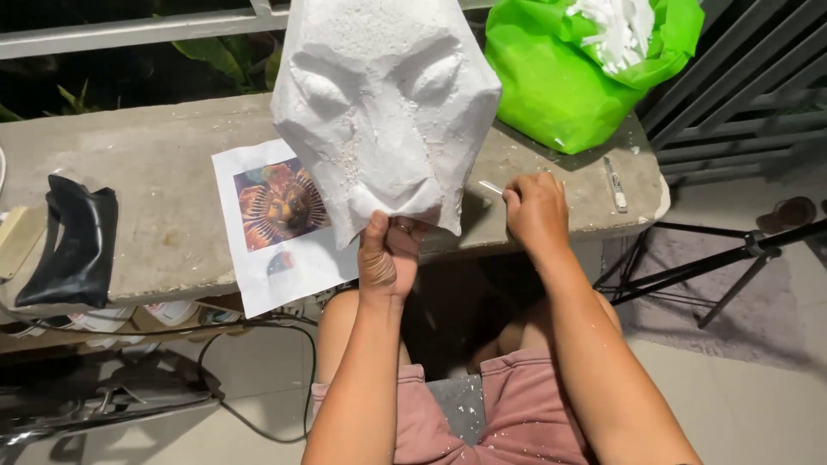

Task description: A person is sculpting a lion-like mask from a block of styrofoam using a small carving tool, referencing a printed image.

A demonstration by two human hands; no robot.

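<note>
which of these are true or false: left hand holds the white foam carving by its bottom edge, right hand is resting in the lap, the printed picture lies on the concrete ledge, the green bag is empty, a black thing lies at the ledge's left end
1. The left hand holds the white foam carving by its bottom edge. True.
2. The right hand rests in the lap. False: it is up at the concrete ledge, gripping a thin pale tool.
3. The printed picture lies on the ledge. True.
4. The green bag is empty. False: white foam scraps show in its opening.
5. A black object lies at the ledge's left end. True.
</note>
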